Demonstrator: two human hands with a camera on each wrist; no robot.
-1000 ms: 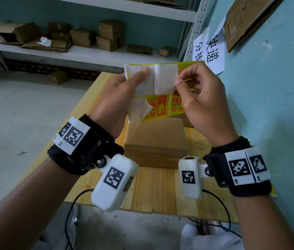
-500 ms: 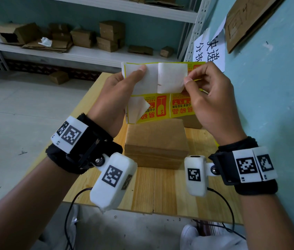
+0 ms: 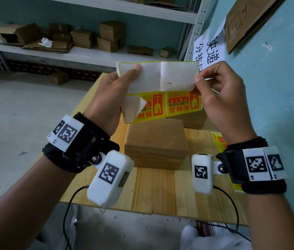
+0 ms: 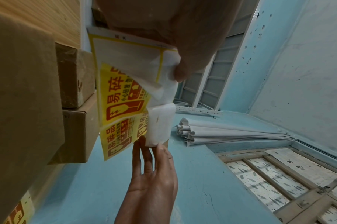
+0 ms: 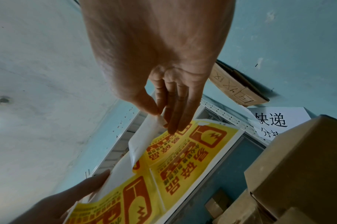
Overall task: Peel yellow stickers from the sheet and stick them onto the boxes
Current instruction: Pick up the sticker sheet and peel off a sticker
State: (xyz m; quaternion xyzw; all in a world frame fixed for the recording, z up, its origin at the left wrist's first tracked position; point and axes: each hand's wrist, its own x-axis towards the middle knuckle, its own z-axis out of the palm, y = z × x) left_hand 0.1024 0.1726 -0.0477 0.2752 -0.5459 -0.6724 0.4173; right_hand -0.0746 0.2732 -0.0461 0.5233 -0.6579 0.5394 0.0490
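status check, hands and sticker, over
Left hand grips sticker sheet. Right hand pinches half-peeled sticker. Box below, top bare. Nothing blocking.

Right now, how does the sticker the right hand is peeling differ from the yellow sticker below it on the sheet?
The peeled sticker is lifted and folded back, showing its white underside; the lower sticker lies flat on the sheet, yellow print showing. The right hand pinches the peeled one; nothing touches the lower one. Both belong to the sheet the left hand holds.

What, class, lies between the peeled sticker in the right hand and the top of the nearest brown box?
Only the lower part of the sticker sheet hangs over the box; the right hand pinches the sticker above it. The box top looks bare.
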